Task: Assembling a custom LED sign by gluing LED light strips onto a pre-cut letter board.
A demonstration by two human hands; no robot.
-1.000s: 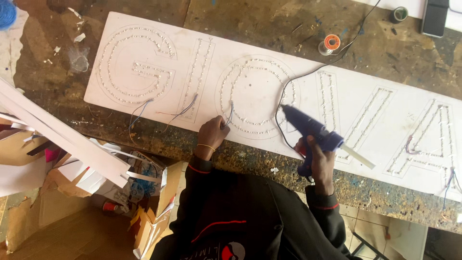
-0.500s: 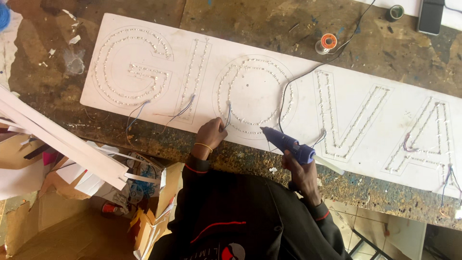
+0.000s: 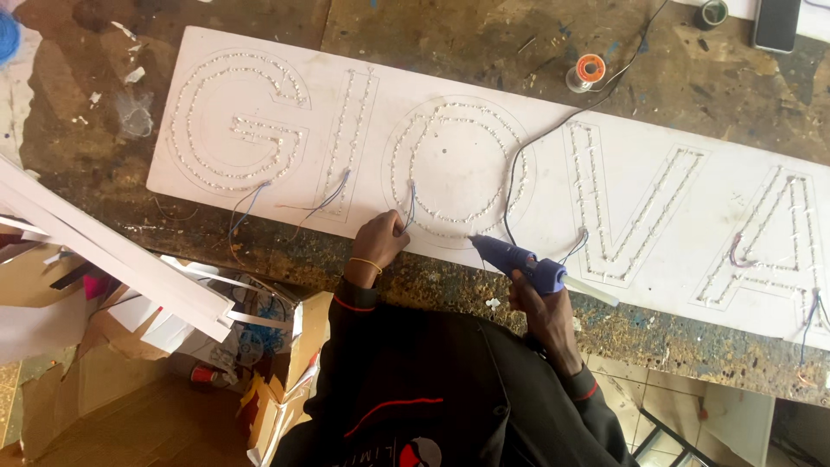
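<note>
The blue glue gun (image 3: 519, 258) is in the right hand (image 3: 540, 298). The fingers are wrapped tight around its handle, so this grip is closed on the gun. The gun's tip points at the bottom of the round letter, near the front edge of the white sign board (image 3: 536, 143). A black cord (image 3: 553, 130) runs from the gun, up across the board and off toward the far edge of the worktop (image 3: 484, 52).

The left hand (image 3: 378, 245) is just beside the gun, at the lower left of the same round letter. Its fingertips are pressed together on a thin blue-grey wire (image 3: 410, 203) that comes down from the letter. A yellow band (image 3: 367, 262) sits on that wrist.

The board is long and white and lies flat across the worktop, reaching from its left part to its right edge. Big letters are drawn on it, and each one is filled with rows of tiny lights (image 3: 233, 130). More thin wires hang out of the letters on the left (image 3: 246, 203) and out of the letters on the right (image 3: 739, 251).

Behind the board, near the far edge of the worktop, stands an orange spool of wire (image 3: 590, 69). A small dark roll of tape (image 3: 712, 13) and a black phone (image 3: 775, 24) lie in the far right corner.

Past the front left edge of the worktop, lower down, there are white strips (image 3: 104, 259) and pieces of cardboard (image 3: 52, 398) in a messy pile.
</note>
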